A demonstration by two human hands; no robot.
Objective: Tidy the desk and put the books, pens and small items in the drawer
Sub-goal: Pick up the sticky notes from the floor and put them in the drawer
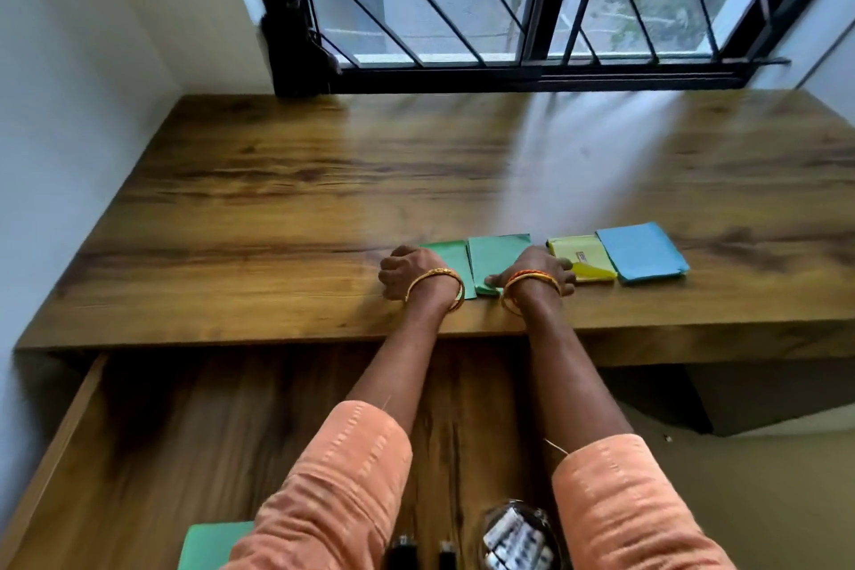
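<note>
So the desk [287, 181] stretches out ahead of both hands, and the open drawer [185, 430] sits right under the forearms, pulled toward the person, with a green book [213, 542], two dark little items [423, 553] and a clear container of small stuff [518, 537] already at its near end. The books left to move sit in a row near the front edge: a blue book [641, 257] furthest out past the right hand, a yellow book [583, 259] just beside that hand, and two green books [490, 257] under and between the hands. Left hand [402, 273] lies curled on the left green one, looks like it's gripping the outer edge but I can't really tell. Right hand [539, 271] presses on the other green one, thumb hooked on its near corner, fingers reaching the yellow cover. These look thin and light, floppy covers, probably a bit slick on that glossy wood, so I'd slide them into a stack and pinch by the spine side, not one loose cover.
</note>
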